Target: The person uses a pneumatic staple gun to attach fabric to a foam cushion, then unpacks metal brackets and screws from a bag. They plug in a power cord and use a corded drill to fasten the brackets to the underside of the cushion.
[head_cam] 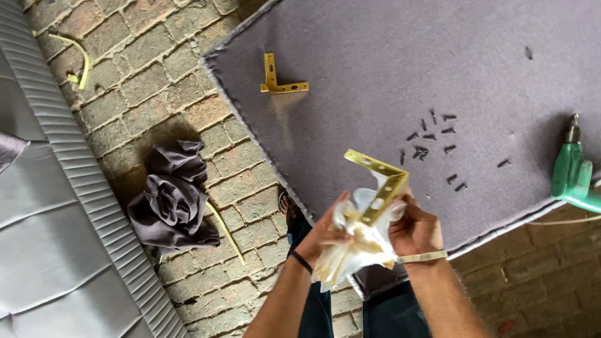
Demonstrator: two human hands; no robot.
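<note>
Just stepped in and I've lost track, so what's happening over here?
A person stands over a grey felt-covered panel, both hands at a clear plastic bag. The right hand holds a gold L-shaped bracket at the bag's mouth; the left hand grips the bag. Another bracket, loose dark screws and a green drill lie on the panel.

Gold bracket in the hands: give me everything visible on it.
The gold bracket is an L-shaped angle of shiny, brass-coloured metal, with slots or holes along both arms. Its corner points right; one arm runs up-left, the other down-left into a clear plastic bag. The right hand grips it near the corner, while the left hand holds the bag. It is held above the edge of the grey felt-covered panel.
</note>
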